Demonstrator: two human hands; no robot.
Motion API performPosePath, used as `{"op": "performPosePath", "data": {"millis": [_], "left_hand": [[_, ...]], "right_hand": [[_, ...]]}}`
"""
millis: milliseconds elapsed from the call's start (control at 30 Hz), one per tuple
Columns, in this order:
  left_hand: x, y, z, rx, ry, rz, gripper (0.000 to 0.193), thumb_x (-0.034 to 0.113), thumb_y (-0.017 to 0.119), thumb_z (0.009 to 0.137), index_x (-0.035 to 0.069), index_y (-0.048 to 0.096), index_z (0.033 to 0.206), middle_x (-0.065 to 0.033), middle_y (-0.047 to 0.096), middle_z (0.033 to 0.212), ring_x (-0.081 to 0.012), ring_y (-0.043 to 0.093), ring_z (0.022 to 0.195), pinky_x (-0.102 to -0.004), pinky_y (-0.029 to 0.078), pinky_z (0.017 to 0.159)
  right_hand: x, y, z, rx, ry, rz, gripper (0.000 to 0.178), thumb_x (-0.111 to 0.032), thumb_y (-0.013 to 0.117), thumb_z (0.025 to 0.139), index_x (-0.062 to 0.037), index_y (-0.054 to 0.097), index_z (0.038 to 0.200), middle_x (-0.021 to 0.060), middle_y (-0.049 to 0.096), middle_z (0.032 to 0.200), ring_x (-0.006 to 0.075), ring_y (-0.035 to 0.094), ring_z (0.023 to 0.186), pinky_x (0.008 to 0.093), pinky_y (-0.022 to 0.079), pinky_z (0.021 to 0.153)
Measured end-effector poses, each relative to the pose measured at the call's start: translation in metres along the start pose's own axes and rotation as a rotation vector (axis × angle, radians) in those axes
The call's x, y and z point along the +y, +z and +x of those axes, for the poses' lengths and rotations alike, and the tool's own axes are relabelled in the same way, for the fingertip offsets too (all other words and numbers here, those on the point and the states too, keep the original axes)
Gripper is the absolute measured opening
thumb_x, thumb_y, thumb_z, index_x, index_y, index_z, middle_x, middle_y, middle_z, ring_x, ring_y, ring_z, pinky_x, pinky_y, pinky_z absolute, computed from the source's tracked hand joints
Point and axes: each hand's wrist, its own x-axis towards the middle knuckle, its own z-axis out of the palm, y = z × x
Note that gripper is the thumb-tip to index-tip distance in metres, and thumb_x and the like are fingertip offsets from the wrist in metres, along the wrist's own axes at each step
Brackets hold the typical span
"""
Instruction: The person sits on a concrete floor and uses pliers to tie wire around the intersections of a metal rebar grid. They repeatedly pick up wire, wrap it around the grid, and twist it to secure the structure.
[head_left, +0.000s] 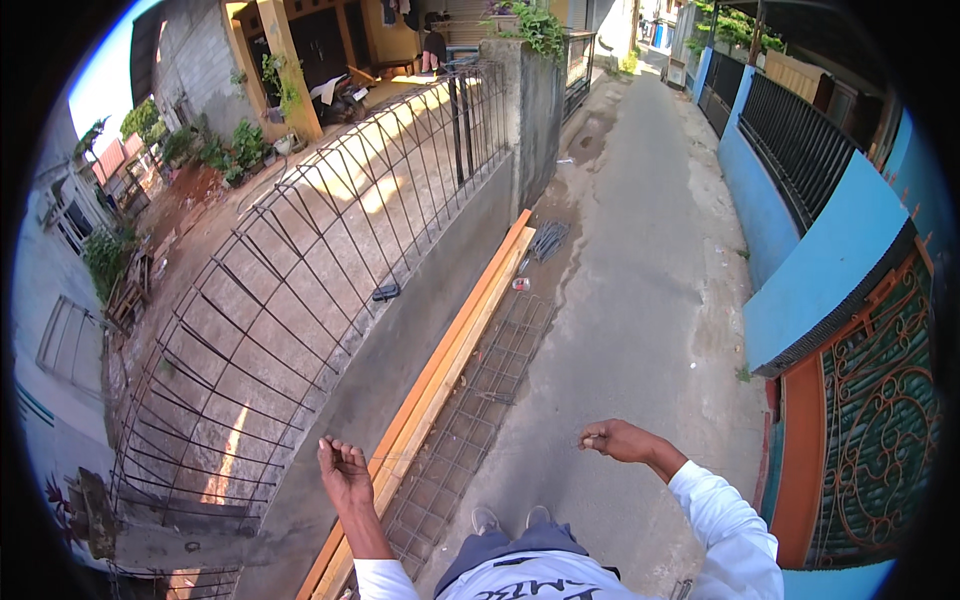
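My left hand [347,478] is raised over the wooden planks [440,370], its fingers curled closed. Out over the road, my right hand [622,441] makes a pinch with thumb and forefinger. A very thin wire [480,455] appears faintly between the two hands, and both seem to grip it. Beneath, a long steel rebar cage [478,400] lies on the ground beside the planks. To the left, more bars form an upright rebar framework [270,290] along a low grey wall [400,320].
A bundle of bent metal bars [548,241] and a small cup-like container [520,285] lie past the cage. A dark object [386,292] rests on the wall top. The paved lane [640,270] runs ahead, with a blue wall [830,260] and an ornate gate [880,420] on the right.
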Motion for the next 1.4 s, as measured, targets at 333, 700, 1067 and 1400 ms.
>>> {"op": "performPosePath", "data": {"millis": [333,700,1067,1400], "left_hand": [[0.013,-0.03,0.029,0.025,-0.042,0.01,0.015,0.023,0.065,0.099,0.008,0.065,0.1,0.0018,0.063,0.077,-0.0082,0.059,0.062,-0.0219,0.052,0.056],[-0.012,-0.016,0.02,-0.018,-0.113,0.003,0.019,0.028,0.062,0.101,0.009,0.063,0.099,0.0005,0.061,0.076,-0.0105,0.057,0.065,-0.026,0.048,0.058],[0.021,-0.033,0.036,-0.222,-0.089,0.219,0.018,0.024,0.065,0.1,0.006,0.063,0.099,-0.0003,0.056,0.072,-0.0082,0.052,0.06,-0.0229,0.041,0.049],[-0.027,-0.032,-0.047,-0.829,-0.397,1.634,0.029,0.024,0.077,0.09,0.002,0.076,0.109,-0.0114,0.075,0.098,-0.0172,0.067,0.088,-0.0325,0.052,0.081]], "right_hand": [[-0.032,0.024,-0.029,-0.721,-0.27,0.509,0.036,-0.034,0.063,0.101,-0.0026,0.069,0.117,-0.0074,0.042,0.068,0.0064,0.037,0.059,0.0248,0.031,0.053],[0.014,0.016,0.016,0.209,-0.021,-0.231,0.031,-0.038,0.058,0.102,-0.0114,0.072,0.11,-0.0012,0.06,0.081,0.0142,0.051,0.073,0.0314,0.043,0.069],[-0.013,0.012,-0.01,-0.522,-0.019,0.785,0.031,-0.033,0.056,0.105,-0.003,0.066,0.107,-0.0087,0.034,0.059,0.0058,0.027,0.049,0.0238,0.024,0.045],[-0.038,-0.041,0.033,0.165,0.114,0.169,0.029,-0.032,0.06,0.102,-0.0044,0.071,0.103,-0.0007,0.054,0.074,0.0112,0.045,0.065,0.0299,0.04,0.062]]}}
